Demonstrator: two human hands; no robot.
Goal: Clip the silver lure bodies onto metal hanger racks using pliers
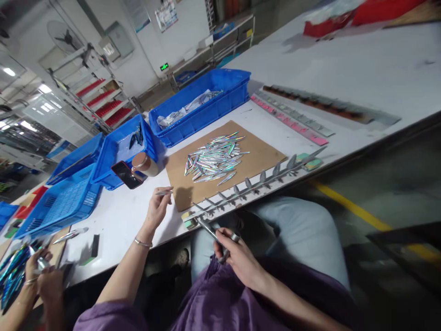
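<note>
A metal rail [241, 192] lay along the front edge of the white table [361, 73], silvery pieces [217, 156] heaped on cardboard [260, 142] behind, a tray rack [108, 108] beyond. With the left arm [129, 264] outstretched, the right arm [275, 286] low, the left hand [159, 209] pinched a slim piece [162, 193]; the right hand [237, 250] curled around a metal tool [208, 228].

No lettering legible, one lit green sign [164, 66]
It glows low on the pale wall [189, 27], its symbols too small to make out; print on the poster [166, 16] above is too blurred to read
</note>
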